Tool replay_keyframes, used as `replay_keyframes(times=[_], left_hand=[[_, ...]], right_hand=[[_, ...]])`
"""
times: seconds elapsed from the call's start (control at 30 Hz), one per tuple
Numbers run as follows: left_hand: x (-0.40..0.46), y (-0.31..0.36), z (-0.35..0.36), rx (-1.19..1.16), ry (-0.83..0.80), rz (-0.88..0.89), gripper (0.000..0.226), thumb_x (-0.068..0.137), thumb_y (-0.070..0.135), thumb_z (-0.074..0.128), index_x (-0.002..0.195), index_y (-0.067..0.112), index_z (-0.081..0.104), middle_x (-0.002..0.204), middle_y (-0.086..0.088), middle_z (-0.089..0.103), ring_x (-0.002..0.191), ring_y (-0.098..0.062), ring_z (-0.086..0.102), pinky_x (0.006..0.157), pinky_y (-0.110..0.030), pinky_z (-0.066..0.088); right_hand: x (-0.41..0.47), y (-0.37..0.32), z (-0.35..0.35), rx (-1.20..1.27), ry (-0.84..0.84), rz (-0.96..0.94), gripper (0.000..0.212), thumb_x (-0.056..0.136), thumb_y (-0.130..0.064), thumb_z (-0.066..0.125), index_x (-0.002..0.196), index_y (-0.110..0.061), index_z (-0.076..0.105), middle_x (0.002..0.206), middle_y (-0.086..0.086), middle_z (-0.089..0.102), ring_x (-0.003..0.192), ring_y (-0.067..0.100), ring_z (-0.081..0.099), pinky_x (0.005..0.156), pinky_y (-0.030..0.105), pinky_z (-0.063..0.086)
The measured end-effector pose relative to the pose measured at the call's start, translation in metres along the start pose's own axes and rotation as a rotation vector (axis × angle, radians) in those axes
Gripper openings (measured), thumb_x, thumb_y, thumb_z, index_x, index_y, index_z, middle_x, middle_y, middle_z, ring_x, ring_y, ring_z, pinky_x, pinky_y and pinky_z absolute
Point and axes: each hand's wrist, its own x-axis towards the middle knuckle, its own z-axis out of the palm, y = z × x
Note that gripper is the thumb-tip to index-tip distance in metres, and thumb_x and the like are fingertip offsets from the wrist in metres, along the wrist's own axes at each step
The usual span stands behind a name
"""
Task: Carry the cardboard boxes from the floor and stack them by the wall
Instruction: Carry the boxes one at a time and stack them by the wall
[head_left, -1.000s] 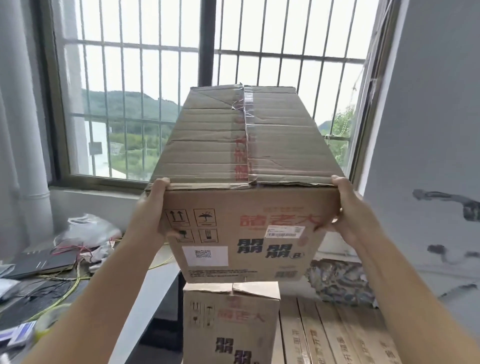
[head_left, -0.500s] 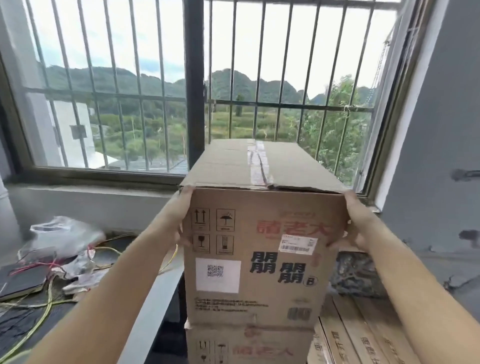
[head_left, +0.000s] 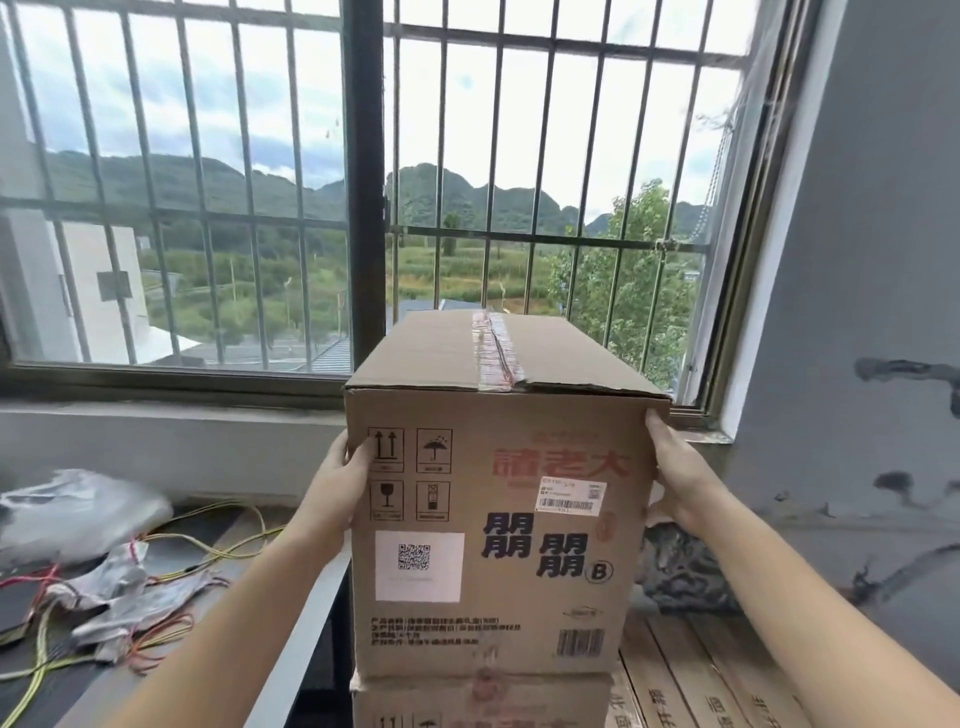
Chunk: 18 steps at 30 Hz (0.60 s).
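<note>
Barred window (head_left: 363, 182) fills upper frame; grey wall (head_left: 883, 312) at right. Top box (head_left: 493, 493), centre frame, rests on lower box (head_left: 483, 701). Left hand (head_left: 337, 483) and right hand (head_left: 680, 473) press its sides, fingers straight, together. Risk: the box looks set slightly off the lower box's edges, so release may tip it toward the cluttered table (head_left: 171, 571) at lower left.

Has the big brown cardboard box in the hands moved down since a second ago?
Yes. The brown cardboard box has dropped onto the lower cardboard box, closing the gap seen earlier.
</note>
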Motion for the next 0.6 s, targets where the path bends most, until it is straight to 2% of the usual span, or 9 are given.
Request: replay_keyframes(times=[0.07,0.13,0.2,0.27,0.33,0.4,0.47,0.53,0.6], left_hand=[[-0.010,0.000,0.000,-0.022,0.034,0.052,0.022,0.100,0.030,0.045,0.121,0.030,0.048,0.107,0.010,0.065,0.086,0.000,0.061,0.064,-0.024,0.044],[-0.028,-0.003,0.001,-0.011,0.067,0.153,0.029,0.100,0.019,0.044,0.127,0.029,0.045,0.110,0.015,0.060,0.091,0.009,0.059,0.072,-0.018,0.046],[-0.051,-0.010,0.000,0.055,0.085,0.255,0.035,0.099,0.012,0.043,0.130,0.029,0.043,0.112,0.020,0.055,0.097,0.018,0.054,0.081,-0.010,0.043],[-0.074,-0.018,-0.001,0.107,0.065,0.301,0.040,0.099,0.010,0.043,0.136,0.026,0.041,0.122,0.014,0.054,0.112,0.010,0.051,0.095,-0.016,0.040],[-0.100,-0.028,-0.003,0.133,0.030,0.310,0.045,0.098,0.008,0.043,0.139,0.026,0.037,0.128,0.009,0.053,0.118,0.002,0.050,0.099,-0.019,0.040],[-0.130,-0.041,-0.006,0.147,-0.001,0.323,0.047,0.098,0.006,0.044,0.136,0.032,0.037,0.125,0.011,0.056,0.116,0.002,0.053,0.093,-0.013,0.045],[-0.165,-0.057,-0.011,0.166,-0.033,0.306,0.045,0.096,0.011,0.048,0.131,0.038,0.040,0.122,0.010,0.059,0.114,0.000,0.056,0.088,-0.010,0.046],[-0.204,-0.079,-0.017,0.189,-0.057,0.252,0.044,0.090,0.021,0.047,0.127,0.045,0.043,0.118,0.011,0.063,0.112,-0.003,0.059,0.088,-0.016,0.048],[-0.243,-0.102,-0.022,0.209,-0.069,0.168,0.044,0.090,0.022,0.046,0.127,0.045,0.044,0.115,0.010,0.066,0.111,-0.008,0.061,0.092,-0.025,0.047]], right_hand=[[-0.005,0.006,-0.001,-0.050,0.032,-0.029,0.052,0.097,-0.052,0.039,0.140,-0.022,0.042,0.130,0.001,0.058,0.107,0.018,0.058,0.078,0.046,0.049],[-0.021,0.017,-0.005,-0.193,0.075,-0.123,0.060,0.097,-0.047,0.043,0.149,-0.021,0.027,0.149,0.005,0.041,0.131,0.020,0.043,0.100,0.036,0.036],[-0.049,0.029,-0.009,-0.343,0.062,-0.273,0.066,0.096,-0.046,0.047,0.152,-0.026,0.019,0.151,0.001,0.036,0.133,0.010,0.035,0.099,0.028,0.029],[-0.078,0.042,-0.015,-0.424,-0.004,-0.360,0.071,0.092,-0.051,0.049,0.152,-0.032,0.016,0.151,-0.004,0.034,0.133,0.002,0.028,0.106,0.028,0.024],[-0.107,0.057,-0.023,-0.453,-0.079,-0.362,0.079,0.085,-0.060,0.048,0.152,-0.034,0.015,0.152,-0.011,0.029,0.140,0.003,0.024,0.115,0.032,0.022],[-0.137,0.076,-0.032,-0.428,-0.150,-0.351,0.080,0.079,-0.061,0.047,0.150,-0.035,0.020,0.145,-0.021,0.032,0.136,-0.003,0.031,0.110,0.021,0.029],[-0.168,0.100,-0.042,-0.367,-0.203,-0.323,0.072,0.078,-0.058,0.049,0.144,-0.041,0.027,0.135,-0.033,0.038,0.125,-0.017,0.038,0.092,0.004,0.036],[-0.199,0.129,-0.056,-0.327,-0.215,-0.244,0.061,0.079,-0.056,0.049,0.137,-0.046,0.033,0.131,-0.030,0.045,0.123,-0.016,0.042,0.088,0.005,0.040],[-0.231,0.161,-0.071,-0.280,-0.197,-0.145,0.056,0.080,-0.053,0.050,0.134,-0.045,0.038,0.134,-0.019,0.050,0.123,-0.009,0.047,0.096,0.014,0.043]])
